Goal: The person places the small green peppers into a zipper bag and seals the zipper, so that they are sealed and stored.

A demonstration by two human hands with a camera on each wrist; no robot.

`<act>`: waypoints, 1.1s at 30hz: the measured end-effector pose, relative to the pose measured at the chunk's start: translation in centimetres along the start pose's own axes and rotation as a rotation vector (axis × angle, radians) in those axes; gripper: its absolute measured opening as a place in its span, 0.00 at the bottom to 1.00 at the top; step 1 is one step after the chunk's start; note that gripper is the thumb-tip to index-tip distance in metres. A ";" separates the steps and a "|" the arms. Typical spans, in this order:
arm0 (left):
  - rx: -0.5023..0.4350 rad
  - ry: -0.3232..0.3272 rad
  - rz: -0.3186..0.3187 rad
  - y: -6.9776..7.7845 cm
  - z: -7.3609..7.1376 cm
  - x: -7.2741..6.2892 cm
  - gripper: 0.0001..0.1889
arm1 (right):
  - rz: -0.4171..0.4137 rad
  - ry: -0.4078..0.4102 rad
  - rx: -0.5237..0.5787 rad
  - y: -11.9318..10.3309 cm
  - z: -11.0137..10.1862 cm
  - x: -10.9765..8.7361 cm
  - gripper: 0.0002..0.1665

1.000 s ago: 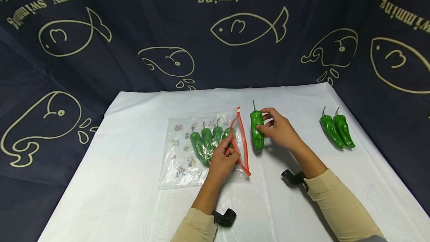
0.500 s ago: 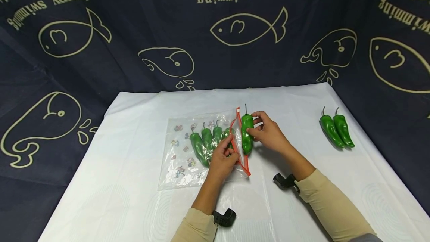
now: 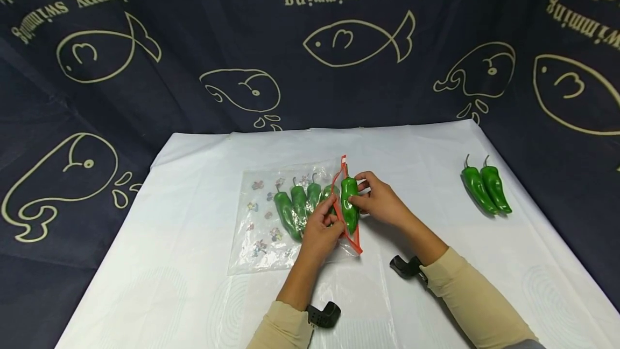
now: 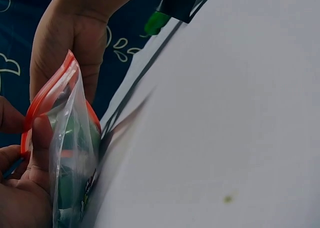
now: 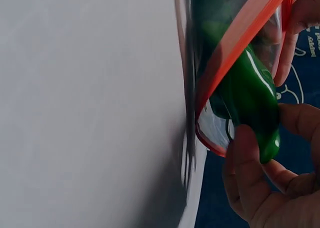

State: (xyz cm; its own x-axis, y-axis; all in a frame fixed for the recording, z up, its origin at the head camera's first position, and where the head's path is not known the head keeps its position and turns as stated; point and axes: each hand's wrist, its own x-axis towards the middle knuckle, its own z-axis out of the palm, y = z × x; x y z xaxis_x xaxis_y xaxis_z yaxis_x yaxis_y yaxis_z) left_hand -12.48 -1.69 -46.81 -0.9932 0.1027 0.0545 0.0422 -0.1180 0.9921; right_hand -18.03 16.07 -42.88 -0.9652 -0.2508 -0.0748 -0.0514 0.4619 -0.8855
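A clear zip bag (image 3: pixel 244 255) with a red-edged mouth lies on the white table, several green peppers (image 3: pixel 287 214) side by side inside it. My left hand (image 3: pixel 322 233) pinches the near layer of the red edge, and the mouth gapes to the right. With thumb and fingers, my right hand (image 3: pixel 385 202) holds another green pepper (image 3: pixel 349 206) upright at that mouth. In the right wrist view this pepper (image 5: pixel 252 93) is partly inside the red rim, its tip beside my thumb. The left wrist view shows the raised bag edge (image 4: pixel 50 88) between both hands.
Two more green peppers (image 3: pixel 486 187) lie together at the right of the white-covered table (image 3: pixel 411 306). Behind the table hangs a dark blue cloth (image 3: pixel 368 101) printed with fish and whales.
My right hand has moved left and slightly toward me, bringing the pepper from beside the bag into its mouth. The left hand keeps its place on the red edge.
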 end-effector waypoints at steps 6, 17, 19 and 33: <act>-0.026 -0.024 -0.020 0.6 0.0 -0.1 0.38 | -0.022 -0.052 -0.043 0.1 0.1 0.0 0.32; -0.029 -0.039 0.014 3.2 0.2 -1.0 0.37 | -0.027 -0.062 -0.177 0.0 0.0 0.0 0.31; -0.031 -0.040 0.018 3.1 0.2 -1.0 0.37 | -0.017 -0.062 -0.169 -0.1 0.0 -0.2 0.31; -0.024 -0.045 0.025 3.1 0.1 -1.0 0.37 | -0.007 -0.113 0.096 -0.1 0.3 -0.3 0.27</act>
State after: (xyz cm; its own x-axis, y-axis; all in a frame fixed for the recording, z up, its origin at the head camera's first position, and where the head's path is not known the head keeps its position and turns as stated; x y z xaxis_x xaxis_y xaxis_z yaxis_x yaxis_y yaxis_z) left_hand -11.38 -2.01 -43.80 -0.9860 0.1435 0.0847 0.0637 -0.1449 0.9874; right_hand -17.61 15.83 -42.90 -0.9294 -0.3507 -0.1148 -0.0280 0.3772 -0.9257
